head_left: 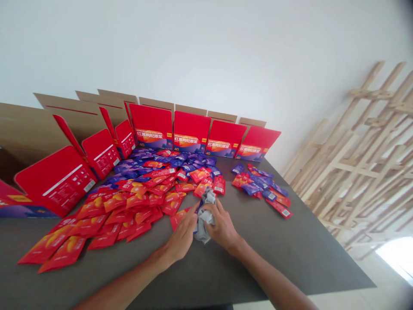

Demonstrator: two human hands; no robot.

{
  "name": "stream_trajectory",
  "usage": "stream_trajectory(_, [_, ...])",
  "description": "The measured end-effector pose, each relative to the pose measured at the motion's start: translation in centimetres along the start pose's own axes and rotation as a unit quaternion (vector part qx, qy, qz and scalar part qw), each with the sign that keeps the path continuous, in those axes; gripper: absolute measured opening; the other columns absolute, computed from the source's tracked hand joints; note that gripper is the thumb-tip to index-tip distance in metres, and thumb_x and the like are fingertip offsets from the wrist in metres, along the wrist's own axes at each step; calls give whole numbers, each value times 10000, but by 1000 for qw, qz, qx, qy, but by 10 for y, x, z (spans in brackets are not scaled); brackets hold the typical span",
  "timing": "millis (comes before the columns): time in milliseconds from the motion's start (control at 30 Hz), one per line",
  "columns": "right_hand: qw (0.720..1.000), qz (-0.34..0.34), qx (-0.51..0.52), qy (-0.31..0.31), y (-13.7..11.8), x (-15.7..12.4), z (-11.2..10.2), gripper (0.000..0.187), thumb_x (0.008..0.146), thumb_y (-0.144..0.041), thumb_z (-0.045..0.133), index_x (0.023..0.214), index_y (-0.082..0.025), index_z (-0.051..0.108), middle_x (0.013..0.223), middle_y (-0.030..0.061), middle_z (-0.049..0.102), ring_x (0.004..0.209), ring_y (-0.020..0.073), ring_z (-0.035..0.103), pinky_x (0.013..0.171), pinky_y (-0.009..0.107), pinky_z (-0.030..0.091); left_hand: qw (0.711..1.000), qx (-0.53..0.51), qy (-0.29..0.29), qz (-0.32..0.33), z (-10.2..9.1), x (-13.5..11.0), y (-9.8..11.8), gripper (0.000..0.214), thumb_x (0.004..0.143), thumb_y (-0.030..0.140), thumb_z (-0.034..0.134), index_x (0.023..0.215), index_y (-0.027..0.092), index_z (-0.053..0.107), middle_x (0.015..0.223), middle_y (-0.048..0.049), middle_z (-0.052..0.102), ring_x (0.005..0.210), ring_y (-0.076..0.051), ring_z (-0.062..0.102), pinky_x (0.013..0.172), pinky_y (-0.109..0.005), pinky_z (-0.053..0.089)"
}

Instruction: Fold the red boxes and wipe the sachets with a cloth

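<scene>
Both hands meet low over the front middle of the table. In my right hand (223,224) is a crumpled grey cloth (202,231), gripped with bent fingers. My left hand (184,234) is closed on a purple sachet (199,206), mostly hidden by the cloth and fingers. The cloth presses against the sachet. Just left of my left hand lies a red sachet (177,218), partly covered by it. A large pile of red sachets (137,200) spreads to the left, with purple sachets (142,161) behind them.
Open red cartons (192,131) line the back of the grey table (258,258), and more cartons (53,181) stand along the left. A smaller heap of mixed sachets (263,185) lies to the right. Wooden easels (358,163) lean against the wall beyond the table's right edge.
</scene>
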State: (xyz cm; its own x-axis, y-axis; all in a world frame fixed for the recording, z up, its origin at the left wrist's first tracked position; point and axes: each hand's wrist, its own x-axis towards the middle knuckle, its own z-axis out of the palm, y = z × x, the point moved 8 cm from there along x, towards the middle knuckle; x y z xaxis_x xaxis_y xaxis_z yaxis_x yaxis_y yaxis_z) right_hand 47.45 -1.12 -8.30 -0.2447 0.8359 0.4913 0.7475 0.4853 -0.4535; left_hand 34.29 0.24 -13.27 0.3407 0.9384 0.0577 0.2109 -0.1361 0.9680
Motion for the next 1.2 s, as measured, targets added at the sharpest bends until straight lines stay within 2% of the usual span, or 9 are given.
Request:
stream_trajectory(167, [981,18,78,177,25,5,-40,306,856,-110,547,1140,-225,563,1075,68,614,989,225,625,878,357,534,990,-126,-56,8,15,-5,16,604,979,504,584,1528,266,500,1455,-87,625,1390,-275,532,1195,-421,386])
stream_trajectory(233, [968,32,99,230,33,4,-56,227,900,-155,561,1117,-221,558,1000,40,614,915,204,615,846,343,526,966,-246,-60,-53,21,-2,10,630,904,462,719,1479,271,545,1239,-63,717,1126,-238,669,997,-361,527])
stream_trajectory(333, [946,46,116,300,38,-2,-76,157,928,-203,586,1082,-219,563,923,9,604,808,175,589,764,307,502,912,-388,-51,-125,29,1,1,641,768,393,878,1347,254,639,1000,-13,730,760,-140,654,709,-257,544])
stream_trajectory(500, [932,23,106,345,33,-10,-88,145,915,-186,599,1050,-224,565,918,8,604,801,172,602,750,301,502,893,-437,-11,-105,22,9,4,587,682,308,954,1202,217,695,1047,-39,771,881,-153,720,776,-228,559])
stream_trajectory(600, [952,-21,83,293,23,-7,-78,188,885,-159,595,1055,-234,565,929,21,610,828,192,626,756,316,527,905,-417,24,-81,14,13,4,584,734,374,915,1249,219,686,1185,-85,772,1022,-220,743,836,-281,584])
stream_trajectory(800, [998,-45,5,54,-1,1,-29,378,802,-99,622,1145,-258,622,1073,65,643,867,211,670,696,280,535,915,-397,47,-49,6,14,6,635,794,454,851,1356,209,689,1363,-137,713,1263,-309,666,1063,-404,526])
stream_trajectory(933, [997,-49,-43,-28,-13,-1,-11,431,802,-120,687,1205,-264,634,1092,67,652,861,206,674,662,251,510,923,-376,69,-49,-1,16,2,653,768,487,855,1335,195,714,1303,-135,746,1214,-305,690,1092,-420,503])
stream_trajectory(1100, [978,-149,-74,-124,-38,-8,9,400,855,-200,732,1238,-276,648,1057,54,662,794,184,653,626,245,472,942,-310,128,-8,-21,21,1,641,788,542,814,1325,203,724,1256,-117,769,1100,-290,728,993,-385,554])
stream_trajectory(1200, [978,-149,-78,-120,-39,-9,10,415,848,-180,729,1243,-284,651,1066,57,665,800,186,651,613,242,463,953,-277,126,0,-23,20,5,579,830,549,772,1301,213,740,1234,-107,778,1104,-294,726,976,-382,563])
